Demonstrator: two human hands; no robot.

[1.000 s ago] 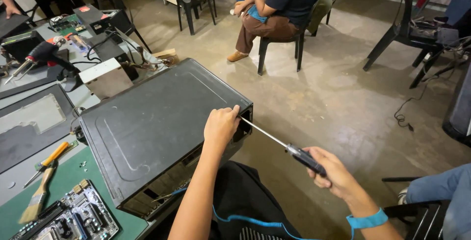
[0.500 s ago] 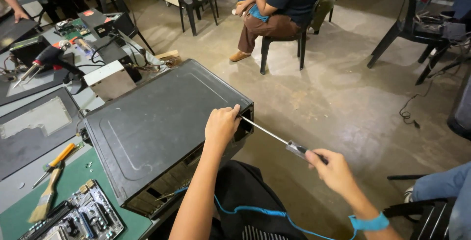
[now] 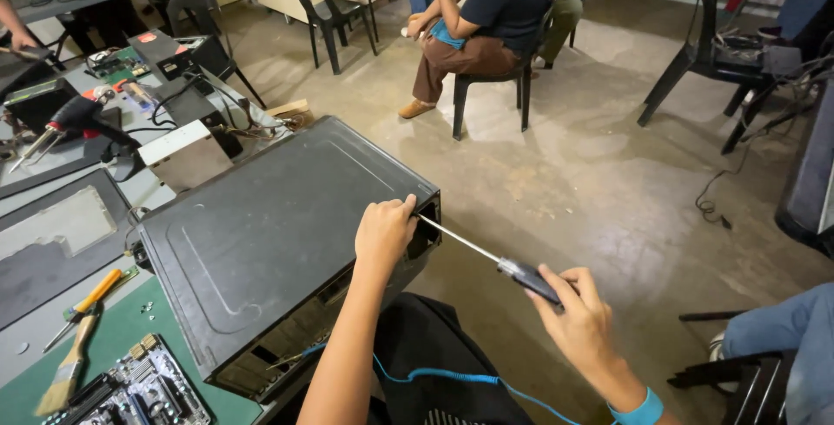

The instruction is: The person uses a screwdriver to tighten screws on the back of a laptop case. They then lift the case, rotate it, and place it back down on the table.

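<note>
A black metal computer case [image 3: 278,234] lies on its side at the table's edge. My left hand [image 3: 384,232] grips its near right corner, fingers curled over the rim. My right hand [image 3: 575,319] holds a long screwdriver [image 3: 486,254] by its dark handle; the thin shaft runs up-left and its tip meets the case corner right beside my left fingers. A blue wrist strap [image 3: 636,411] circles my right wrist, with a blue coiled cord [image 3: 452,379] trailing across my lap.
On the green mat lie a circuit board [image 3: 143,395], a paintbrush [image 3: 71,362] and an orange-handled screwdriver [image 3: 87,299]. A loose grey side panel [image 3: 52,242] sits to the left. A person sits on a black chair [image 3: 499,86] ahead; more chairs stand at the right.
The view has shifted slightly left. My right hand has turned a little on the screwdriver handle; the tip stays at the case corner and my left hand keeps its grip.
</note>
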